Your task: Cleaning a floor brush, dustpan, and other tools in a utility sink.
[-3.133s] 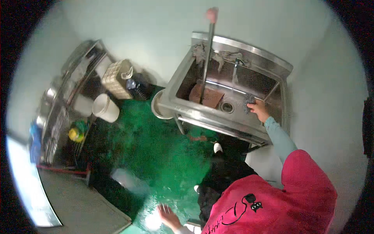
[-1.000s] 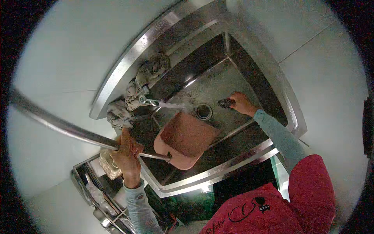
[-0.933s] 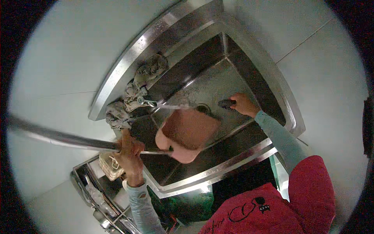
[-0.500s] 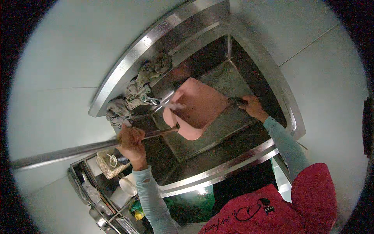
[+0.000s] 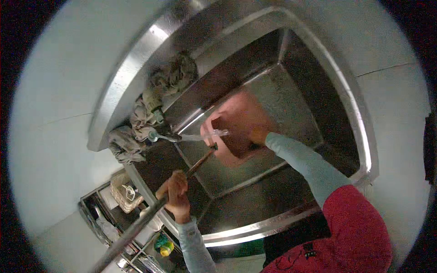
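A pink dustpan (image 5: 240,105) lies tilted inside a deep metal sink (image 5: 364,150), its long pole handle (image 5: 132,234) running out to the lower left. My left hand (image 5: 177,193) is closed around this pole, a little way from the pan. Inside the pan is my right hand (image 5: 259,135), blurred and pressed against the pink surface. A dark pad (image 5: 256,146) shows beneath its fingers; its exact kind is unclear. Water (image 5: 214,133) streams from a tap (image 5: 157,135) on the left onto the dustpan.
Crumpled grey rags (image 5: 129,143) hang over the sink's left ledge around the tap. Below left stands a shelf unit (image 5: 98,211) with a woven basket (image 5: 123,193) and a yellow-and-green item (image 5: 165,248). Pale tiled walls surround the sink.
My right hand has moved left from beside the dustpan's right edge into the pan, with the dark pad. My left hand has shifted right and down, and the pole slants more steeply.
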`<state>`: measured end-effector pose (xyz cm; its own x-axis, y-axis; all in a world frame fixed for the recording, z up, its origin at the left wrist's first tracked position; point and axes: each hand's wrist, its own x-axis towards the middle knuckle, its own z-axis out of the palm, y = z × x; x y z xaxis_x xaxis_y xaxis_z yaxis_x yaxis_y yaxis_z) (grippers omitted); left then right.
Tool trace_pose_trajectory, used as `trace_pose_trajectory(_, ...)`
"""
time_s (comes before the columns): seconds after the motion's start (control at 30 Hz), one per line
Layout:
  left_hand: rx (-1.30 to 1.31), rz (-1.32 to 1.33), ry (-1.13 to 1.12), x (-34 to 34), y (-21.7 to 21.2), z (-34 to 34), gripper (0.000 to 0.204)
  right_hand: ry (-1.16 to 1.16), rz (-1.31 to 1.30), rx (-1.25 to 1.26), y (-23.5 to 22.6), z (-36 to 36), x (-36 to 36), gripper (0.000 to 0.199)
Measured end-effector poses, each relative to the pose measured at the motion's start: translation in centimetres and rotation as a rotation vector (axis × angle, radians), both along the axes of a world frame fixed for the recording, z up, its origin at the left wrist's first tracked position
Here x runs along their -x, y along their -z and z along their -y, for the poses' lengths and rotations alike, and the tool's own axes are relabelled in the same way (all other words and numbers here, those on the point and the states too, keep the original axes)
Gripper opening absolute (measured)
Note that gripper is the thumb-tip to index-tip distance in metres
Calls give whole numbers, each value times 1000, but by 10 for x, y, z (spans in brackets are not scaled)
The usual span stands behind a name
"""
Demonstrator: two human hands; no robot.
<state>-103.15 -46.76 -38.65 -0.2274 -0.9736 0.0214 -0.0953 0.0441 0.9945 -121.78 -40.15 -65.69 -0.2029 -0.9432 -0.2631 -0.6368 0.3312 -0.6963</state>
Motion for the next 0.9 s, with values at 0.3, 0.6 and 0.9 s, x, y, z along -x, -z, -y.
trace_pose_trajectory(0.3,141,-40,265,-23,28,14,35,124,210,270,56,99,-27,21)
trace_pose_trajectory(0.6,45,21,155,-47,35,10,35,-409,282,-79,17,32,-19,23)
trace_pose_trajectory(0.9,131,19,126,-49,42,6,32,-638,-233,-112,14,32,-52,22)
